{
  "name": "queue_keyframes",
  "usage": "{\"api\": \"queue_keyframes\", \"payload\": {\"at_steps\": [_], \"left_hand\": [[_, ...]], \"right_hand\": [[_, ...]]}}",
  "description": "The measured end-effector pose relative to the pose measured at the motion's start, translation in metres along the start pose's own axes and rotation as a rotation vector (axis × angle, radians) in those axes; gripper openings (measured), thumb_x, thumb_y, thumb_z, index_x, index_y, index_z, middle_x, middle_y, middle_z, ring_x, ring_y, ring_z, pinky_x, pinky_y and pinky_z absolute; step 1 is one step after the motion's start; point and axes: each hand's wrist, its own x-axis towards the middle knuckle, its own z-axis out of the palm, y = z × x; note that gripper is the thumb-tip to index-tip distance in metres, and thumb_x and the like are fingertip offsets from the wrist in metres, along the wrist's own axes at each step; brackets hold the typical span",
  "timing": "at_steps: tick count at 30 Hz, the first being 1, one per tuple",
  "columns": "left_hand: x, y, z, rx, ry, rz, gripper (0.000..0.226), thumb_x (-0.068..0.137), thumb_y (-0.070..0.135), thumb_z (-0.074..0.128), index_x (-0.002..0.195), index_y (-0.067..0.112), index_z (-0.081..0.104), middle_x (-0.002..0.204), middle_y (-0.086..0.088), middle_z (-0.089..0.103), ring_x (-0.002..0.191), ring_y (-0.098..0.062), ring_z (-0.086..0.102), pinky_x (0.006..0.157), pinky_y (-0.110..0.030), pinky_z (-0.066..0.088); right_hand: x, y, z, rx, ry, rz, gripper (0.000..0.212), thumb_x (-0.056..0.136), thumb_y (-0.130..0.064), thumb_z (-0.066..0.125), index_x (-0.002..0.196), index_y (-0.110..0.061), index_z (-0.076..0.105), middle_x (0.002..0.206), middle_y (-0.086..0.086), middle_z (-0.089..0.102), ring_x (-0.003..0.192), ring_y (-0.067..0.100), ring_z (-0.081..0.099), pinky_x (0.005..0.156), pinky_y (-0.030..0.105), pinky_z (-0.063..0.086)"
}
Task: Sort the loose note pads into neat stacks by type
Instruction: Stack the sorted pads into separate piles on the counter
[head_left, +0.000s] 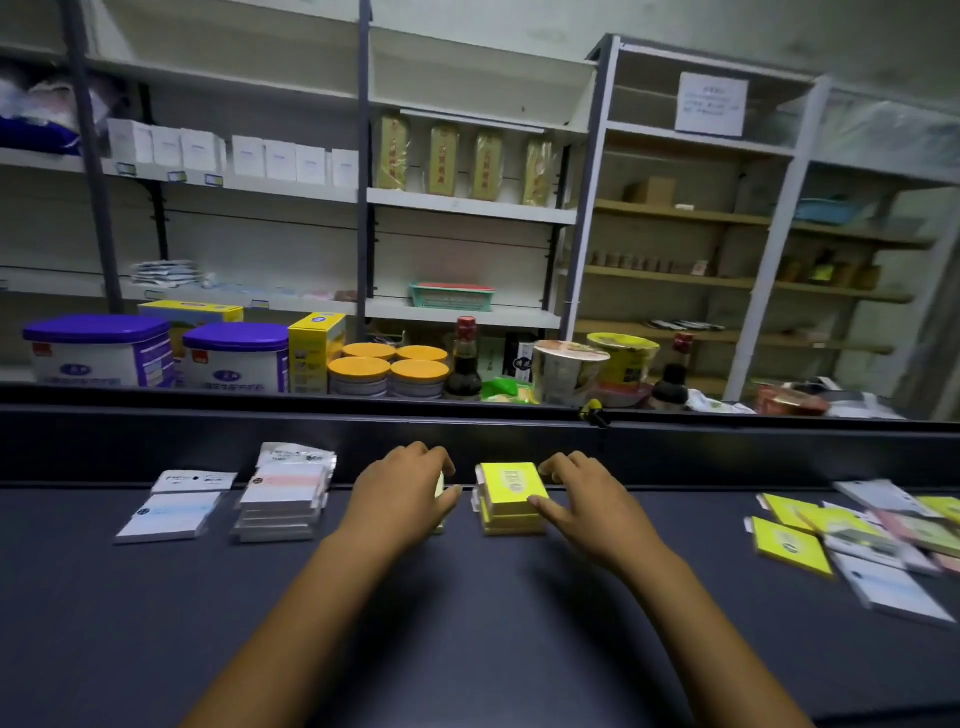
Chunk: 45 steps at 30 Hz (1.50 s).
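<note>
Near the table's (467, 623) right edge lay a loose scatter of pads (852, 535), yellow, white and pink. Toward the far edge, the left hand (400, 491) curled round a pale pad mostly hidden beneath it, while the right hand (582, 493) pinched the yellow stack (509, 496) with thumb and fingers. A pink stack (283, 501) and a blue-white stack (169, 512) sat leftward along that far edge.

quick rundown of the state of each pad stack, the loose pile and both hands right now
yellow pad stack: stacked, right hand gripping its right side
left hand: holding a pale yellow pad, mostly hidden
pink pad stack: neat, untouched
blue pad stack: low, flat, untouched
loose pads: unsorted, overlapping at far right
</note>
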Motion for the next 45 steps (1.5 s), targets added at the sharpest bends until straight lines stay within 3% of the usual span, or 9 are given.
{"api": "queue_keyframes", "payload": {"at_steps": [5,21,38,45], "left_hand": [[-0.001,0.068,0.007,-0.024,-0.048,0.036,0.033,0.094,0.048,0.051,0.120,0.028,0.058,0.119,0.004,0.058,0.113,-0.017,0.054,0.088,-0.036,0.050],[-0.027,0.294,0.074,-0.156,-0.139,0.244,0.036,0.097,0.050,0.048,0.126,0.030,0.052,0.125,0.005,0.055,0.114,-0.017,0.053,0.087,-0.033,0.047],[0.050,0.396,0.151,-0.266,-0.189,0.320,0.027,0.093,0.042,0.054,0.117,0.030,0.056,0.121,0.009,0.059,0.112,-0.016,0.055,0.083,-0.031,0.046],[0.076,0.423,0.182,-0.274,-0.234,0.283,0.037,0.091,0.046,0.058,0.125,0.032,0.054,0.125,0.008,0.053,0.114,-0.018,0.054,0.080,-0.031,0.043]], "right_hand": [[-0.045,0.059,-0.031,-0.074,-0.121,0.098,0.052,0.093,-0.061,0.049,0.131,-0.026,0.048,0.130,-0.005,0.050,0.122,0.016,0.048,0.096,0.035,0.046],[-0.209,0.225,-0.128,-0.144,-0.091,0.352,0.050,0.096,-0.058,0.046,0.133,-0.024,0.048,0.134,-0.003,0.051,0.125,0.017,0.047,0.098,0.036,0.045],[-0.210,0.341,-0.151,-0.162,-0.056,0.494,0.049,0.095,-0.056,0.050,0.132,-0.023,0.047,0.136,-0.003,0.050,0.125,0.018,0.047,0.100,0.037,0.044],[-0.198,0.379,-0.152,-0.131,-0.032,0.512,0.049,0.094,-0.056,0.050,0.132,-0.025,0.048,0.135,-0.004,0.048,0.123,0.021,0.049,0.099,0.038,0.046]]}}
